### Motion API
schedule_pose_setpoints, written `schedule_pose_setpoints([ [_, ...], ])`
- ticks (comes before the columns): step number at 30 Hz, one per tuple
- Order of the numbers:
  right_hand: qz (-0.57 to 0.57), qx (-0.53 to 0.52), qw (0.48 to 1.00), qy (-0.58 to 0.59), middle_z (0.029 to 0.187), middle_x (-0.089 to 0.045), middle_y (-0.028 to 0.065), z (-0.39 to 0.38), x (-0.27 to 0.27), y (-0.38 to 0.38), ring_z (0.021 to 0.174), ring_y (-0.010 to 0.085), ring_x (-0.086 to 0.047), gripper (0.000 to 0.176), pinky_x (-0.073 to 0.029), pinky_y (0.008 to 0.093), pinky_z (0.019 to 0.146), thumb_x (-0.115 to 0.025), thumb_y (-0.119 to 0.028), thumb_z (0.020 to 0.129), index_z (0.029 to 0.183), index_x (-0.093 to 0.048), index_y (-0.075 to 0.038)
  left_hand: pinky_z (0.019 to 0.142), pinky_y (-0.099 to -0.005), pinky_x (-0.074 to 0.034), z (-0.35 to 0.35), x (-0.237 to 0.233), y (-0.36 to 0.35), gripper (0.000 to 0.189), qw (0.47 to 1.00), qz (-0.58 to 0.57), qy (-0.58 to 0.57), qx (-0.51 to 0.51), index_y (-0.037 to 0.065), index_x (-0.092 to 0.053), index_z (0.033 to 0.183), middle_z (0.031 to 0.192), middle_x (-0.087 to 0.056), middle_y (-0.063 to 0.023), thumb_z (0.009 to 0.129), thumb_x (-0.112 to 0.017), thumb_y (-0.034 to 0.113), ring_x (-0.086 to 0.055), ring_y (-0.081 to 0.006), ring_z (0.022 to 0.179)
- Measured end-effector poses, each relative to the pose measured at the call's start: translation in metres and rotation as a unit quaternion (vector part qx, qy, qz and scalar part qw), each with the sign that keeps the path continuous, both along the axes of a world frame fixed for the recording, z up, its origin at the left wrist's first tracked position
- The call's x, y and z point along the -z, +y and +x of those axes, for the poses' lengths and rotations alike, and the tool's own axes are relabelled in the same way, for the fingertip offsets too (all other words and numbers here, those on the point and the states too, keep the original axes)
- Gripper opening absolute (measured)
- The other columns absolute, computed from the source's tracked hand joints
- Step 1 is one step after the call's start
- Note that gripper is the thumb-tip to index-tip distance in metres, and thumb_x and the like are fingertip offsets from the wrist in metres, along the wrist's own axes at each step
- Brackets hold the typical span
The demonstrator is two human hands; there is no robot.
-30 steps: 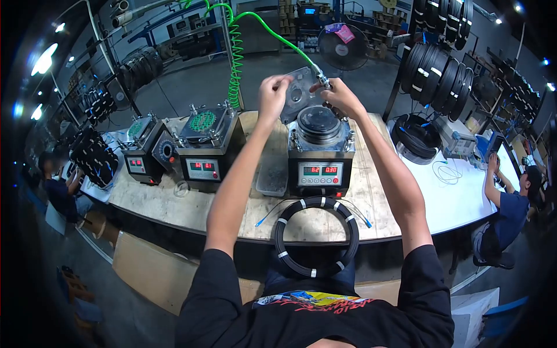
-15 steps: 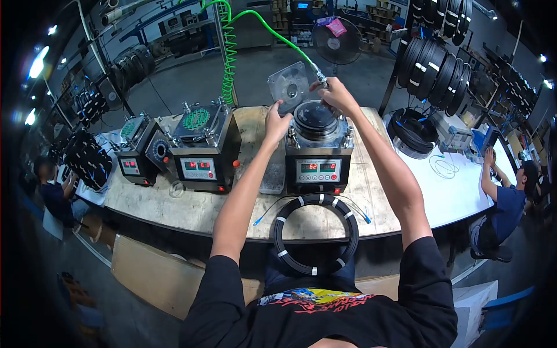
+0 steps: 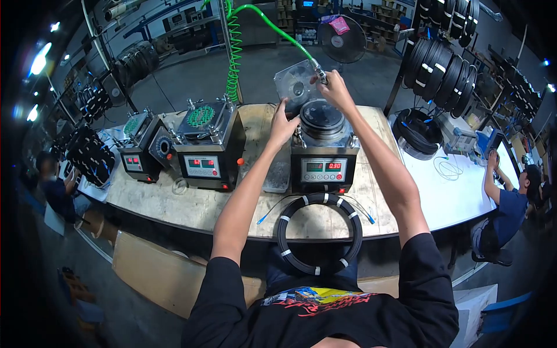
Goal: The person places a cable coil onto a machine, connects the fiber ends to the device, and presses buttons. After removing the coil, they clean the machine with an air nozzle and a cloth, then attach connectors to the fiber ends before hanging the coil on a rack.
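My left hand point(image 3: 283, 126) grips the lower edge of a square, clear-grey plate point(image 3: 296, 82) with a round hole, held tilted behind the right machine point(image 3: 323, 168). My right hand point(image 3: 335, 91) is closed round the metal air gun point(image 3: 320, 74) at the end of a green hose point(image 3: 272, 29), its tip by the plate's right side. Below both hands, a round black disc point(image 3: 321, 115) sits on top of that machine, whose red display is lit. A coil of black cable point(image 3: 281, 235) with white ties lies at the table's front edge, in front of the machine.
Two more machines point(image 3: 201, 165) point(image 3: 133, 162) with green-dotted tops stand on the wooden table point(image 3: 261, 216) at left. A black cable coil in a round tray point(image 3: 419, 152) is at right. Co-workers sit at far left point(image 3: 55, 188) and far right point(image 3: 513, 203). Cable coils hang from racks.
The right machine's display has changed, now reading 0.30 on its right side. My hands hold the same things; the whole view has shifted slightly.
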State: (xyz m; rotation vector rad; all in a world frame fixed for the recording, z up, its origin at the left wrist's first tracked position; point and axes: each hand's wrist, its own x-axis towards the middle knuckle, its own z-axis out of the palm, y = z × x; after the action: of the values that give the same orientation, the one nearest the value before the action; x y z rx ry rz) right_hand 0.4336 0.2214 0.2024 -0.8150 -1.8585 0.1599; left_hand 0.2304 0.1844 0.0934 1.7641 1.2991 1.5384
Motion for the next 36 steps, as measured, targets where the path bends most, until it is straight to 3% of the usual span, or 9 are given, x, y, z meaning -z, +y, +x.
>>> schedule_pose_setpoints([
  [3, -0.216, -0.072, 0.974, -0.006, 0.075, -0.064, 0.0089, 0.019, -0.02, -0.018, 0.067, 0.0152, -0.058, 0.026, -0.048, 0.0356, 0.064, -0.061, -0.006, 0.082, 0.102, -0.076, -0.001, 0.095, -0.0404, -0.054, 0.002, -0.015, -0.01, 0.061, 0.992, 0.095, 0.082, -0.034, 0.002, -0.057, 0.14, 0.128, -0.056, -0.0179, 0.084, -0.077, 0.012, -0.062, -0.0331, 0.114],
  [9, -0.233, -0.049, 0.962, -0.131, 0.086, -0.064, 0.0054, 0.052, -0.054, -0.038, 0.077, 0.013, -0.06, 0.029, -0.05, 0.0327, 0.072, -0.062, -0.008, 0.089, 0.115, -0.073, -0.004, 0.098, -0.0478, -0.052, 0.032, -0.072, -0.029, 0.034, 0.904, 0.243, 0.353, 0.0, 0.005, -0.073, 0.109, 0.115, -0.061, -0.0172, 0.081, -0.084, 0.021, -0.062, -0.0373, 0.114],
  [17, -0.235, -0.033, 0.961, -0.146, 0.093, -0.069, 0.0077, 0.072, -0.066, -0.054, 0.077, 0.0142, -0.061, 0.027, -0.051, 0.0333, 0.075, -0.063, -0.011, 0.092, 0.116, -0.073, -0.004, 0.109, -0.0473, -0.05, 0.102, -0.099, 0.022, 0.053, 0.753, -0.047, 0.65, 0.091, 0.01, -0.072, 0.124, 0.14, -0.064, -0.0157, 0.088, -0.078, 0.048, -0.06, -0.0336, 0.132],
  [20, -0.248, -0.023, 0.957, -0.147, 0.09, -0.069, 0.0072, 0.078, -0.065, -0.058, 0.076, 0.0144, -0.063, 0.028, -0.052, 0.0333, 0.073, -0.063, -0.011, 0.091, 0.116, -0.073, -0.004, 0.11, -0.0468, -0.049, 0.114, -0.116, 0.017, 0.062, 0.731, -0.096, 0.668, 0.103, 0.01, -0.065, 0.136, 0.142, -0.063, -0.0167, 0.088, -0.077, 0.048, -0.058, -0.0337, 0.136],
  [25, -0.235, -0.028, 0.966, -0.105, 0.092, -0.07, 0.0072, 0.083, -0.056, -0.06, 0.076, 0.015, -0.065, 0.029, -0.054, 0.0336, 0.074, -0.063, -0.01, 0.091, 0.118, -0.072, -0.004, 0.097, -0.0487, -0.056, 0.138, -0.1, 0.02, 0.08, 0.684, 0.017, 0.715, 0.141, 0.001, -0.04, 0.147, 0.132, -0.067, -0.0236, 0.084, -0.084, 0.025, -0.069, -0.0403, 0.118],
  [28, -0.227, -0.021, 0.969, -0.099, 0.09, -0.069, 0.0066, 0.085, -0.053, -0.058, 0.074, 0.0146, -0.065, 0.03, -0.054, 0.0328, 0.074, -0.062, -0.009, 0.09, 0.119, -0.072, -0.005, 0.098, -0.0502, -0.057, 0.143, -0.09, 0.023, 0.067, 0.674, 0.036, 0.721, 0.157, 0.004, -0.045, 0.143, 0.136, -0.065, -0.0193, 0.086, -0.078, 0.019, -0.067, -0.0376, 0.124],
  [29, -0.219, -0.023, 0.972, -0.081, 0.087, -0.072, 0.016, 0.087, -0.051, -0.059, 0.076, 0.0225, -0.069, 0.037, -0.055, 0.0389, 0.076, -0.062, -0.011, 0.083, 0.117, -0.073, -0.002, 0.097, -0.0501, -0.057, 0.14, -0.085, 0.025, 0.063, 0.681, 0.069, 0.713, 0.154, 0.004, -0.044, 0.141, 0.136, -0.066, -0.0193, 0.087, -0.074, 0.012, -0.067, -0.0376, 0.123],
  [32, -0.222, -0.012, 0.971, -0.09, 0.081, -0.069, 0.0126, 0.089, -0.049, -0.056, 0.073, 0.0196, -0.066, 0.036, -0.054, 0.0382, 0.073, -0.062, -0.011, 0.084, 0.117, -0.073, -0.002, 0.098, -0.0484, -0.056, 0.139, -0.104, 0.006, 0.07, 0.672, 0.057, 0.718, 0.173, 0.002, -0.048, 0.14, 0.119, -0.072, -0.0224, 0.083, -0.082, 0.021, -0.068, -0.0373, 0.118],
  [36, -0.229, -0.036, 0.971, -0.049, 0.071, -0.062, 0.0074, 0.086, -0.042, -0.044, 0.068, 0.014, -0.061, 0.036, -0.051, 0.0364, 0.066, -0.06, -0.009, 0.084, 0.116, -0.074, -0.001, 0.081, -0.0473, -0.061, 0.116, -0.088, 0.016, 0.028, 0.746, 0.137, 0.649, 0.063, 0.006, -0.07, 0.113, 0.098, -0.075, -0.0196, 0.087, -0.073, 0.014, -0.075, -0.04, 0.091],
])
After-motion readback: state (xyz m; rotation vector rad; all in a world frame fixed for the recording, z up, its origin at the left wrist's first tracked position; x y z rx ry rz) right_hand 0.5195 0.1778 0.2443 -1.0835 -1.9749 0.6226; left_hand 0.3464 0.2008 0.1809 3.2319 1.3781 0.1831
